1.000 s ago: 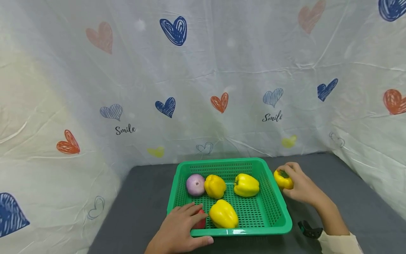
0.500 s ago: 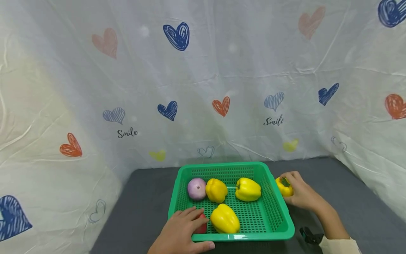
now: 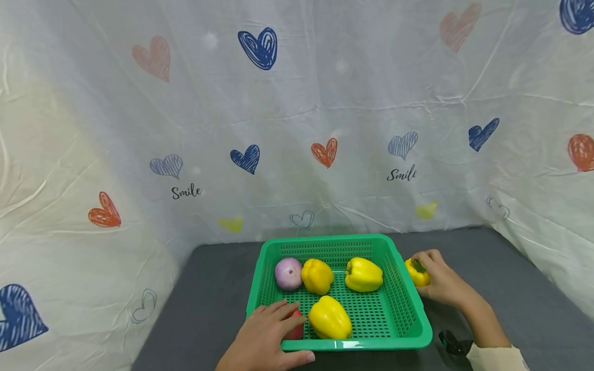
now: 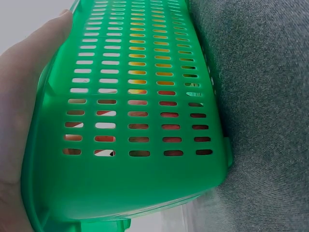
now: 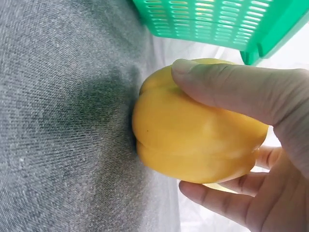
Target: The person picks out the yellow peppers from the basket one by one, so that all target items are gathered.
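Observation:
My left hand [image 3: 262,332] lies over the near left corner of a green plastic basket [image 3: 366,344], thumb outside the rim and fingers inside. Under those fingers sits a red rounded thing [image 3: 297,325], mostly hidden. To the right of the basket, my right hand [image 3: 443,281] holds a yellow bell pepper [image 3: 419,273] by its sides, green stem end up. In the right wrist view the thumb presses one side of this pepper [image 5: 193,130] and the fingers the other; its bottom is right at the grey cloth.
Inside the basket are a purple onion [image 3: 289,273] and yellow bell peppers [image 3: 317,276], [image 3: 364,274], [image 3: 330,318]. A black strap-like object [image 3: 454,343] is by the right wrist. Behind the grey table [image 3: 195,304] hangs a white curtain [image 3: 287,113] with printed hearts.
The head view has shifted slightly. Both hands keep their places, the left at the basket's corner and the right around the bell pepper beside it.

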Available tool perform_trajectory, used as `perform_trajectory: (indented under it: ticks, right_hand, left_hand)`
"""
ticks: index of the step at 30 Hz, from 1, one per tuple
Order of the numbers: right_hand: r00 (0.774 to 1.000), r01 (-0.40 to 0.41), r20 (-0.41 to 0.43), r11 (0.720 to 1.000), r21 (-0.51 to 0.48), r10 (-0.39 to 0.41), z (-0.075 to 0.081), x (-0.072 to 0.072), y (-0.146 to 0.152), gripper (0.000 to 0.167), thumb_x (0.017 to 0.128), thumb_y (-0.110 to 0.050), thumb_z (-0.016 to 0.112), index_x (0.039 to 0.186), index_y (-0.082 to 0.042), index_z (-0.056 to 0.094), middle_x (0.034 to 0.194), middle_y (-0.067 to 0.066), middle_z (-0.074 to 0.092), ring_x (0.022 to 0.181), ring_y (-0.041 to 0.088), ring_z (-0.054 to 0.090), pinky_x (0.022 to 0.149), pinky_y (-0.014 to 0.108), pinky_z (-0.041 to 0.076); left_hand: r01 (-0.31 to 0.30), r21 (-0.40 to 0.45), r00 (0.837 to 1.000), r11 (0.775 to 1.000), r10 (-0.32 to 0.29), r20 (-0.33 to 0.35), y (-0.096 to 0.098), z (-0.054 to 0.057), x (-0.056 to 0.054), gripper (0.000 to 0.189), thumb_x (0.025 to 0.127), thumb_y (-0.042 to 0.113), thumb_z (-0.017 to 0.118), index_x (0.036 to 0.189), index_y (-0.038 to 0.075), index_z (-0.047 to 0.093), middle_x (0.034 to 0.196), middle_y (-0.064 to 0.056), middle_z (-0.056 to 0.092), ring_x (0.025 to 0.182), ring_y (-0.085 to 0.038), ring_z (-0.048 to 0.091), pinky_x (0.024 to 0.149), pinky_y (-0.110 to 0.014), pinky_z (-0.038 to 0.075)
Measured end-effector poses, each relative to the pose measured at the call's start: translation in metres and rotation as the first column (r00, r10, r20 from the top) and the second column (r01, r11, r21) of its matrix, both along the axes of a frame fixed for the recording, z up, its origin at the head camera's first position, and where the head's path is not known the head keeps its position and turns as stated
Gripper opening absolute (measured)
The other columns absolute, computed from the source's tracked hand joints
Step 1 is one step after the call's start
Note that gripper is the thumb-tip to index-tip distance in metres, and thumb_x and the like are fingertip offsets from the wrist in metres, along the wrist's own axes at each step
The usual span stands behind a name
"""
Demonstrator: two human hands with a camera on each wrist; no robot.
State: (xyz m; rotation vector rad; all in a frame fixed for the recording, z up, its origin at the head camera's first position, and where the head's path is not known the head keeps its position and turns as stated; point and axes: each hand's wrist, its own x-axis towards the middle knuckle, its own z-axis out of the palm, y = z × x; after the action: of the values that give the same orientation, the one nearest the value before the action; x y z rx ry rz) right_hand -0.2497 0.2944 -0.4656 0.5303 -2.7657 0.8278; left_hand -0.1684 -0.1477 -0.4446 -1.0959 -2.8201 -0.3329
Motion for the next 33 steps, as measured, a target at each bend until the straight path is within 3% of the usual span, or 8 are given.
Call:
perform_trajectory:
  ticks: [8,20,26,33]
  right_hand:
    - [1.0,0.007,-0.001,1.0,0.015,-0.007,0.0,0.0,0.0,0.059,0.074,-0.01,0.09,0.12,-0.003,0.054,0.119,0.025,0.04,0.094,0.036,0.053,0.068,0.044,0.049]
    - [0.998,-0.053,0.047,0.999,0.009,0.052,0.01,0.007,0.004,0.057,0.075,-0.013,0.09,0.12,-0.003,0.057,0.124,0.026,0.038,0.102,0.04,0.051,0.071,0.043,0.049]
    - [0.993,-0.085,0.088,0.996,0.018,0.083,0.025,0.016,0.01,0.066,0.076,-0.009,0.088,0.13,0.003,0.052,0.13,0.029,0.037,0.112,0.047,0.048,0.076,0.051,0.051]
    - [0.993,-0.122,0.006,0.989,0.081,0.122,0.046,0.023,0.003,0.048,0.086,0.003,0.074,0.13,0.006,0.054,0.128,0.025,0.055,0.117,0.046,0.053,0.088,0.06,0.047]
  left_hand:
    - [-0.007,-0.007,0.999,1.0,0.008,0.048,0.0,0.0,0.0,0.063,0.092,0.071,0.051,0.13,0.024,0.067,0.139,-0.002,0.058,0.128,-0.025,0.053,0.09,-0.056,0.048]
    - [0.018,0.006,1.0,1.0,-0.018,0.008,0.002,0.002,0.0,0.066,0.093,0.074,0.046,0.129,0.023,0.068,0.138,-0.002,0.059,0.127,-0.026,0.055,0.09,-0.053,0.049]
    - [0.025,0.005,0.999,1.0,-0.025,-0.021,0.004,-0.001,-0.002,0.066,0.093,0.074,0.045,0.128,0.023,0.068,0.138,-0.001,0.06,0.126,-0.025,0.055,0.09,-0.052,0.05]
    - [0.007,-0.003,1.0,1.0,-0.007,0.013,0.0,-0.001,-0.002,0.063,0.093,0.071,0.05,0.129,0.023,0.068,0.139,-0.002,0.058,0.128,-0.026,0.054,0.091,-0.054,0.049]
